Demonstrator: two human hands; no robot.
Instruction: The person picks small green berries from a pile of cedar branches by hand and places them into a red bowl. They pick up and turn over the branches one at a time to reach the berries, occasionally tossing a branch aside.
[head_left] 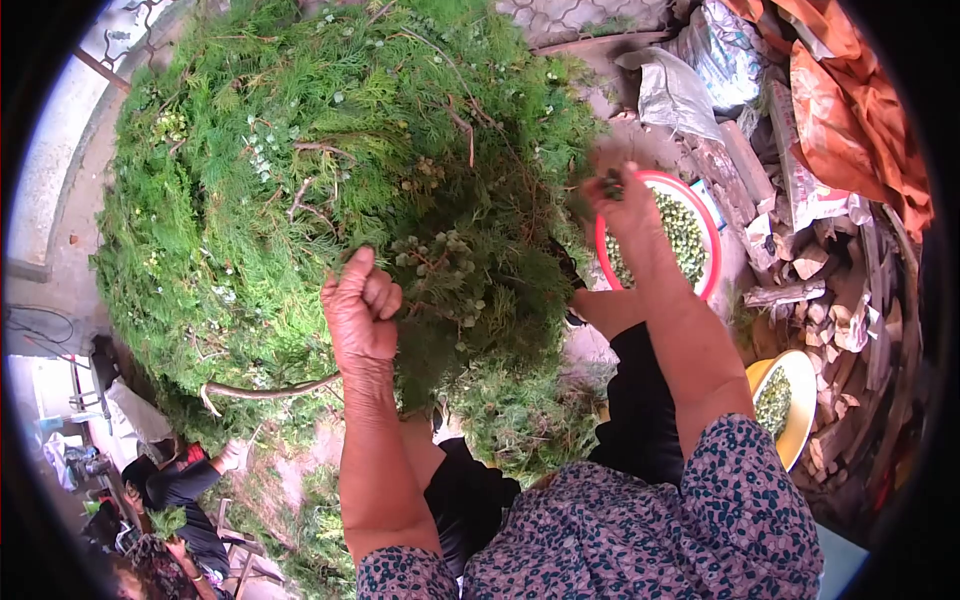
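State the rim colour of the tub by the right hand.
The tub's rim is red, showing best in the head view.

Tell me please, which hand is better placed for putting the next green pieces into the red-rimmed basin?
Probably the right. The right hand is close by the red-rimmed basin, with small green pieces in its fingers. The left hand is curled over the branches, farther away.

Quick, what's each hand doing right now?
Left hand: curled closed; whether it grips anything can't be told.
Right hand: fingers closed on small green pieces.
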